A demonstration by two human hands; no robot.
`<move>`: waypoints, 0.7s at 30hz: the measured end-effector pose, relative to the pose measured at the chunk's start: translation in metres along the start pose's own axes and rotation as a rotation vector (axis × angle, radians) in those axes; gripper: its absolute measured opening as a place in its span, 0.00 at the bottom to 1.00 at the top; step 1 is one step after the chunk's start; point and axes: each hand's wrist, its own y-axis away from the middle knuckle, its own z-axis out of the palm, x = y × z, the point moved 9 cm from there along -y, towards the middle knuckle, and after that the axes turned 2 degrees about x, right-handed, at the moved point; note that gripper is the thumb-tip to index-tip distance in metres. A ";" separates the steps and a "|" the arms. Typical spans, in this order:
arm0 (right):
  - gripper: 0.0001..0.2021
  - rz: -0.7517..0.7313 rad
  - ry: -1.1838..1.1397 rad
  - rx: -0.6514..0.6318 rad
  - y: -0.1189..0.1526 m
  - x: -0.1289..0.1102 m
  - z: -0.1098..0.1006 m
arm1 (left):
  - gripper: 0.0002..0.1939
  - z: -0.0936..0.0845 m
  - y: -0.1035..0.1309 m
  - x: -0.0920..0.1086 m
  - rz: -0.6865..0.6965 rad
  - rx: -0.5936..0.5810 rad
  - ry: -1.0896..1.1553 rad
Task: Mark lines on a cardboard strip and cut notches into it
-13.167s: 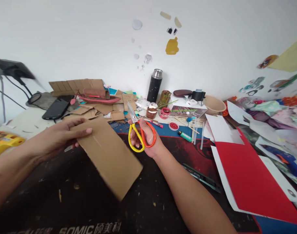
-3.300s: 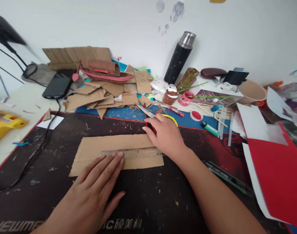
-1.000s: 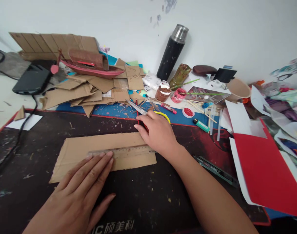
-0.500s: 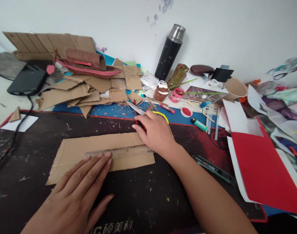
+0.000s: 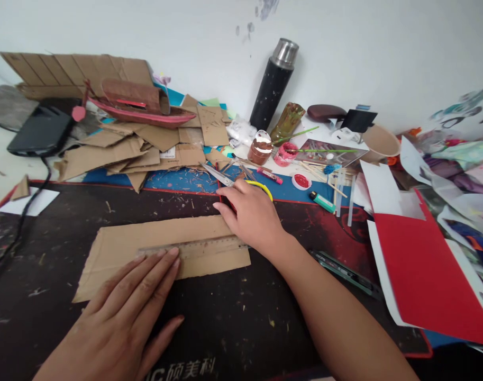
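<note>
A flat piece of brown cardboard [image 5: 122, 238] lies on the dark mat [image 5: 225, 328]. Across it rests a clear ruler [image 5: 209, 245]. My left hand [image 5: 126, 312] lies flat and open, its fingertips on the ruler's left part and the cardboard. My right hand [image 5: 249, 211] is over the ruler's right end, with thumb and forefinger curved around a thin red item [image 5: 220, 189]; how firmly they grip it is hidden. Just behind that hand are scissors [image 5: 217, 173] with silver blades and a yellow handle.
Cardboard scraps [image 5: 106, 153] and a model boat [image 5: 142, 108] are at the back left. A black thermos [image 5: 273, 84], paint jars [image 5: 261, 150] and a green lighter [image 5: 322, 202] stand or lie behind. A cutter [image 5: 344, 274] and red paper [image 5: 431, 275] lie right.
The whole view has shifted slightly. Both hands keep their places on and over the cardboard and ruler.
</note>
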 end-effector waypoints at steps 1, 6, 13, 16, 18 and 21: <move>0.14 0.001 -0.001 -0.003 0.000 0.000 0.000 | 0.42 0.000 0.000 0.000 -0.003 0.001 0.002; 0.14 0.010 -0.005 -0.019 0.000 -0.001 0.000 | 0.42 -0.001 0.000 -0.001 -0.015 0.006 0.013; 0.14 0.016 -0.007 -0.024 0.000 -0.001 0.000 | 0.43 -0.001 -0.002 0.002 0.017 0.001 0.000; 0.14 0.017 -0.008 -0.026 -0.001 0.000 0.001 | 0.43 -0.001 -0.002 0.002 0.020 -0.002 -0.004; 0.14 0.014 -0.013 -0.022 -0.001 0.000 0.001 | 0.43 0.000 -0.001 0.001 0.017 0.000 -0.008; 0.14 0.009 -0.022 -0.017 -0.001 0.000 0.001 | 0.42 0.000 -0.001 0.001 0.011 0.007 -0.011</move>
